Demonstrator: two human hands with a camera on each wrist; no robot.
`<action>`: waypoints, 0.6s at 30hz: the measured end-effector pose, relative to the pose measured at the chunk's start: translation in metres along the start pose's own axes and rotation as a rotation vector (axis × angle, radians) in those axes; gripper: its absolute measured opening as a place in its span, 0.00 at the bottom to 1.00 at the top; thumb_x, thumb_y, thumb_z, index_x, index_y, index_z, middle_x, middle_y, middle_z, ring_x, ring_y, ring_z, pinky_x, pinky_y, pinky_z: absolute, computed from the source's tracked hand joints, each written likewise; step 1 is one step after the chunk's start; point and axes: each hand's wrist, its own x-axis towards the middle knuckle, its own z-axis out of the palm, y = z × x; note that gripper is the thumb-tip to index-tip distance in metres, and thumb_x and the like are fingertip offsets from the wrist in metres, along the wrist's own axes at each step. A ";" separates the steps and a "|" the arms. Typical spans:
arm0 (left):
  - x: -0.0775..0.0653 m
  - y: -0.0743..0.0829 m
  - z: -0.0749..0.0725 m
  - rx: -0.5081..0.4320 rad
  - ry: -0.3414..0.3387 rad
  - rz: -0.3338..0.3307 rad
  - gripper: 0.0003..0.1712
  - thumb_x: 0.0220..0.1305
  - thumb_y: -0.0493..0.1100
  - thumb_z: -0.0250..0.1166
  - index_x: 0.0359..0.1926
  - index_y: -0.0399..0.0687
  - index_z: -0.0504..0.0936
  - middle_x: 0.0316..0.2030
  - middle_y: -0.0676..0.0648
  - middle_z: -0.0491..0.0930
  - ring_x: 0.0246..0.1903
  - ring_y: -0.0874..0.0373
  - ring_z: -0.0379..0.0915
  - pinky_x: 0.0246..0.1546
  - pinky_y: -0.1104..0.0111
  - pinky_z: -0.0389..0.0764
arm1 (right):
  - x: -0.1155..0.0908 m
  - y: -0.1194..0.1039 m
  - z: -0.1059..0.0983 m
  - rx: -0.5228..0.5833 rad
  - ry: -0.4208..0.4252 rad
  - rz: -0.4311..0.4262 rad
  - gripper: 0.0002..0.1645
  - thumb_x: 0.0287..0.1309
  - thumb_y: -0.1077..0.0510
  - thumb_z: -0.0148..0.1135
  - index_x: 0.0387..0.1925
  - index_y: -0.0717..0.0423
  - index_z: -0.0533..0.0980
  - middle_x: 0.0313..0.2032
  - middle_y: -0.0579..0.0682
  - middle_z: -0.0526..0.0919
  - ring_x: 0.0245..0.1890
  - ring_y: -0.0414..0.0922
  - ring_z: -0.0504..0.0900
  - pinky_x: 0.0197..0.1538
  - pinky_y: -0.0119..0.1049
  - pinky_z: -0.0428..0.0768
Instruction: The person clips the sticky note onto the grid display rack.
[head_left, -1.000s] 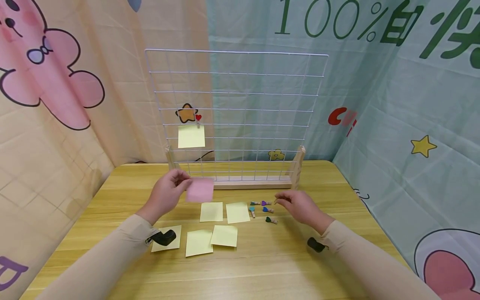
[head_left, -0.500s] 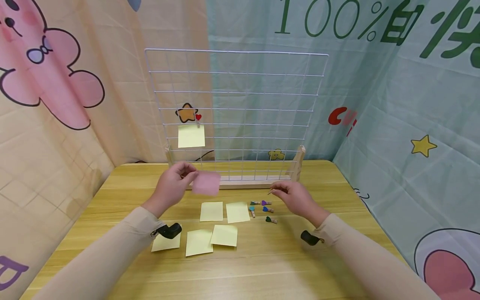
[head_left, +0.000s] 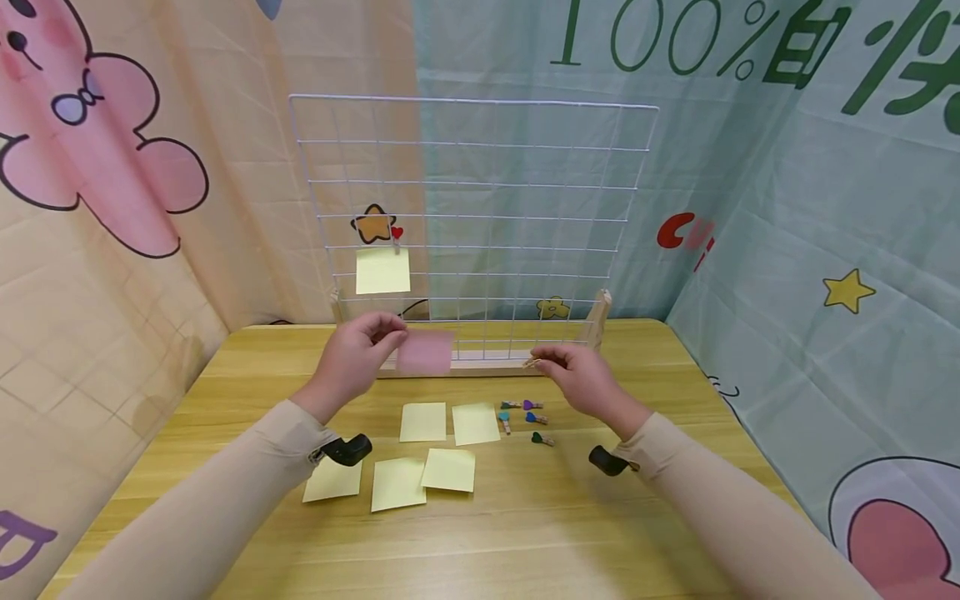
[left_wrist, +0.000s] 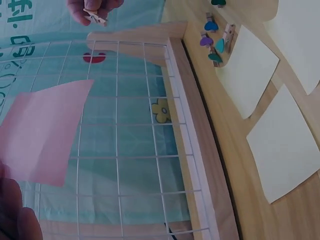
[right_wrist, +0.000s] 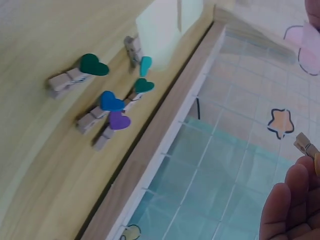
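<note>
My left hand (head_left: 352,360) pinches a pink sticky note (head_left: 427,353) by its left edge, in front of the lower part of a white wire grid (head_left: 491,182). In the right wrist view, a small wooden clothespin (right_wrist: 304,144) sticks out of the fingertips of my right hand (right_wrist: 292,207); a bit of yellow shows on it. That hand is near the grid's lower right. A pale yellow sticky note (head_left: 382,272) hangs on the grid's left side under a clothespin with a red heart (head_left: 397,234).
Several pale yellow sticky notes (head_left: 448,472) lie on the wooden table (head_left: 540,525). Right of them is a cluster of clothespins with green, blue, purple and teal hearts (right_wrist: 112,101). The grid stands in a wooden base (right_wrist: 150,145). Printed curtains (head_left: 795,333) surround the table.
The left hand has carried the pink note up and right toward the grid. The right hand has risen from beside the clothespin cluster and moved left, holding its clothespin.
</note>
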 end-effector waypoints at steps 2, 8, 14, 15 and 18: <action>0.002 0.004 -0.001 0.000 0.001 0.005 0.08 0.77 0.45 0.64 0.48 0.47 0.86 0.43 0.47 0.88 0.38 0.53 0.79 0.40 0.67 0.80 | 0.002 -0.004 -0.002 -0.003 0.011 -0.002 0.17 0.77 0.59 0.59 0.58 0.64 0.83 0.50 0.58 0.90 0.43 0.47 0.88 0.43 0.36 0.85; 0.007 0.014 -0.002 -0.026 0.010 0.020 0.08 0.78 0.45 0.63 0.47 0.47 0.86 0.42 0.47 0.87 0.36 0.53 0.76 0.35 0.68 0.77 | 0.008 -0.016 -0.005 0.004 0.035 -0.008 0.16 0.78 0.57 0.59 0.58 0.60 0.83 0.49 0.55 0.90 0.44 0.47 0.87 0.42 0.35 0.84; 0.015 0.024 -0.005 -0.059 0.029 0.051 0.07 0.78 0.43 0.64 0.48 0.46 0.85 0.40 0.46 0.86 0.33 0.51 0.73 0.31 0.69 0.74 | 0.014 -0.025 -0.009 0.004 0.075 -0.064 0.14 0.77 0.58 0.60 0.55 0.59 0.85 0.47 0.55 0.90 0.38 0.46 0.82 0.37 0.33 0.79; 0.016 0.026 -0.006 -0.060 0.030 0.050 0.08 0.78 0.44 0.63 0.48 0.46 0.85 0.39 0.46 0.85 0.32 0.51 0.72 0.30 0.69 0.73 | 0.015 -0.026 -0.009 -0.002 0.083 -0.078 0.14 0.76 0.58 0.61 0.55 0.59 0.85 0.46 0.55 0.89 0.36 0.46 0.80 0.36 0.33 0.77; 0.021 0.030 -0.007 -0.067 0.036 0.047 0.08 0.78 0.43 0.63 0.49 0.46 0.85 0.40 0.46 0.85 0.33 0.50 0.72 0.30 0.70 0.74 | 0.018 -0.029 -0.012 -0.014 0.099 -0.107 0.13 0.75 0.59 0.62 0.54 0.58 0.86 0.45 0.54 0.87 0.33 0.46 0.77 0.33 0.33 0.74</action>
